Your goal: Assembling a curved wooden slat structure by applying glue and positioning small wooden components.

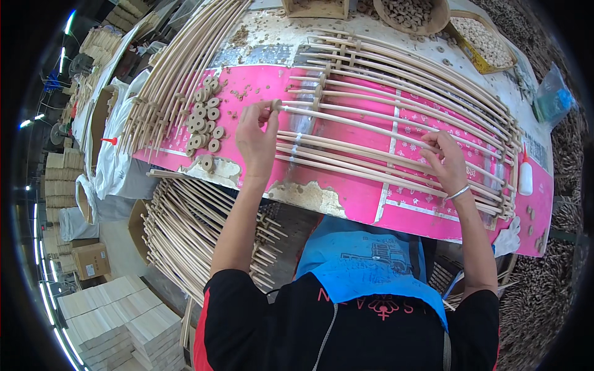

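wooden rod (346, 120) and ring (276, 104) pinched in hands (257, 139), yellow tray (475, 60) of perhaps wooden pieces (484, 40)

The desk (269, 77), its pink cover worn through to a pale surface in places, spreads at twelve o'clock. Bare tube lights (46, 297) glow along the dim edge from eight to ten o'clock, past wood stacks (62, 191) at nine. Grey floor (119, 230) shows around half past eight, with piled boards (117, 309) at eight.
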### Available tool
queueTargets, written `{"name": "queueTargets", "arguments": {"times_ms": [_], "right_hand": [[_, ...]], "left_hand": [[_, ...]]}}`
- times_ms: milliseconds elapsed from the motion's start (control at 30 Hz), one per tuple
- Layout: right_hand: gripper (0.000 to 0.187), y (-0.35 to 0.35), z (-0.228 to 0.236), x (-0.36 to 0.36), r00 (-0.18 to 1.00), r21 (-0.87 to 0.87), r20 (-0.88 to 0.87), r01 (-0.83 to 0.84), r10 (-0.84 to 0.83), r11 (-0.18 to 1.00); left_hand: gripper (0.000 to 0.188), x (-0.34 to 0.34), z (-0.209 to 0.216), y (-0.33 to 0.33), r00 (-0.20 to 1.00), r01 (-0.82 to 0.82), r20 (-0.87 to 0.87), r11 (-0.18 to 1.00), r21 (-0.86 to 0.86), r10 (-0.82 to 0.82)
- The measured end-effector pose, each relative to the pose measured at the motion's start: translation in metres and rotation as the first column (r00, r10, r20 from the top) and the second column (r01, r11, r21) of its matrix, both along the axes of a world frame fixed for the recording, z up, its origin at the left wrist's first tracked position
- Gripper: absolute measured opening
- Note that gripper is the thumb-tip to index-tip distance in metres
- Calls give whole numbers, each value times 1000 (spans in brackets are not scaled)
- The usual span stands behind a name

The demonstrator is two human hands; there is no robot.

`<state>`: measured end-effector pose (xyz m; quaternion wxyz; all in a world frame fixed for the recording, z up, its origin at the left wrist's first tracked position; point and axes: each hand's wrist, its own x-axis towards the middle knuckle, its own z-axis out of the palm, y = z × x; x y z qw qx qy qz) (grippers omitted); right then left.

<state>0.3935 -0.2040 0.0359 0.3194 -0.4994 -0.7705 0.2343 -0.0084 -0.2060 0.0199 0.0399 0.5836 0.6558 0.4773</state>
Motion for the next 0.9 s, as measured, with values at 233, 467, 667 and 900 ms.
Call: {"name": "queueTargets", "arguments": {"times_ms": [233,467,667,900], "right_hand": [[13,1,2,0,999,36,46,5,-7,999],[19,11,-17,29,974,155,224,-25,-11,988],[24,24,-30,8,982,2,190,-16,16,1000],[22,27,-43,27,988,63,131,67,-75,996]], "left_hand": [[16,22,4,-11,996,-19,-83,998,-57,14],[16,37,-3,-5,996,68,-54,997,-27,-69],[19,29,-5,-14,994,59,-87,998,-6,-59],[20,48,-17,1,985,86,-147,996,-35,-90]]}}
